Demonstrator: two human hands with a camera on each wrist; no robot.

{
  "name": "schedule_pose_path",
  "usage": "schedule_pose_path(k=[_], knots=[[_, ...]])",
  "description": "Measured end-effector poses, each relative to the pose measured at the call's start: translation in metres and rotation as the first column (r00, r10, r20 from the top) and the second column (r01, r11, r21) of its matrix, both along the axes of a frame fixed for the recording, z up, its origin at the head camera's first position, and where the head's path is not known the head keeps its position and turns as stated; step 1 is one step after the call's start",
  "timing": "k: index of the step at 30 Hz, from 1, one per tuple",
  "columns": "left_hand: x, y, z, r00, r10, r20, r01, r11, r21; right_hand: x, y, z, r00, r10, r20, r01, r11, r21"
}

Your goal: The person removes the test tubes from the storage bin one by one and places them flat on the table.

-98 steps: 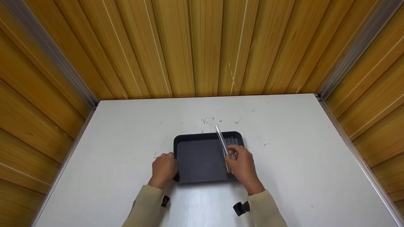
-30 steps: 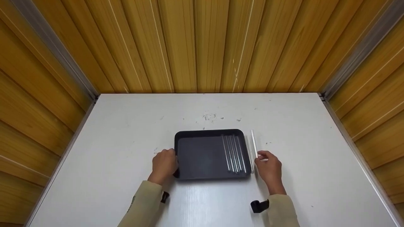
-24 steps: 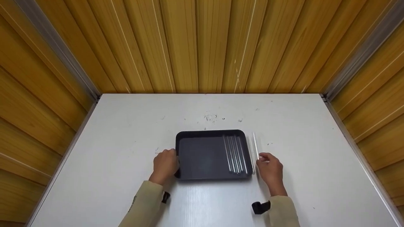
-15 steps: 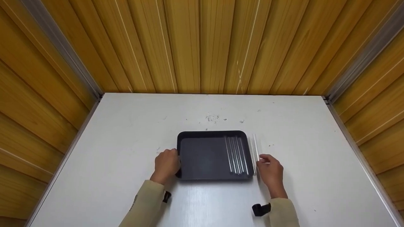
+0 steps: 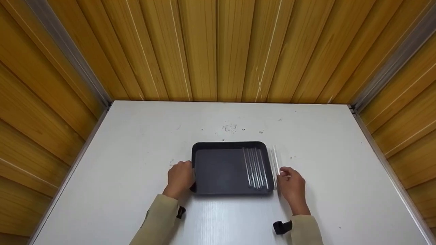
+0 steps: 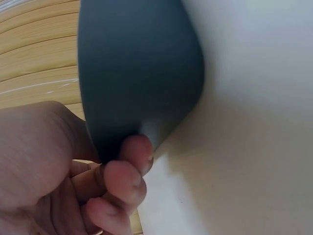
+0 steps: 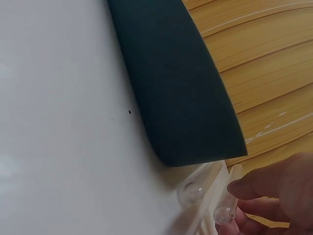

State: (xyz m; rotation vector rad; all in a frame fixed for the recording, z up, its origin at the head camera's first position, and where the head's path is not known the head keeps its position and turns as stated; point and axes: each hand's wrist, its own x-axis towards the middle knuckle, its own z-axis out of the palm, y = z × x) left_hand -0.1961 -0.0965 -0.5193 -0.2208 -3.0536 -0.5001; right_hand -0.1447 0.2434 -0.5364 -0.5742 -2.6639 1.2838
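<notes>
Pinching a slender clear tube (image 5: 276,160) between thumb and fingers, the right hand (image 5: 292,185) sits between three and four o'clock of a dark tray (image 5: 218,173). That tube runs from the fingertips almost toward twelve, and the right wrist view shows its rounded end close to the fingers; whether it touches the bench (image 5: 136,149) cannot be told. Between it and the tray's three o'clock wall, just beside both, lies a second tube (image 7: 192,190), also with a rounded end.

At nine o'clock, the left hand (image 5: 180,175) grips the tray's wall, its fingers curled with their tips against the outer face. The tray rests flat on the bench. Inside, a row of clear tubes (image 5: 255,168) lies side by side along the three o'clock side, each pointing nearly to twelve; glare makes their count hard to tell.

Beyond the tray, near twelve, small dark marks (image 5: 229,128) speckle the white surface. Yellow wood-look panels (image 5: 204,51) rise behind at twelve, and on both flanks.
</notes>
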Motion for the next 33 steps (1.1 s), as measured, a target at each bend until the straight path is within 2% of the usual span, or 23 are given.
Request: schedule_pose_path(k=[12,21,33], knots=[[0.000,0.001,0.001,1.000,0.008,0.006,-0.008,1.000,0.005,0.002,-0.001,-0.007,1.000,0.006,0.015,-0.006,1.000,0.022],[-0.001,0.001,0.001,1.000,0.010,0.020,-0.010,1.000,-0.012,0.001,-0.001,-0.010,1.000,0.015,-0.017,-0.014,0.999,0.044],[-0.002,0.002,-0.001,1.000,0.023,0.016,-0.023,1.000,-0.011,0.002,-0.006,0.001,0.999,0.004,-0.046,-0.004,1.000,0.014]])
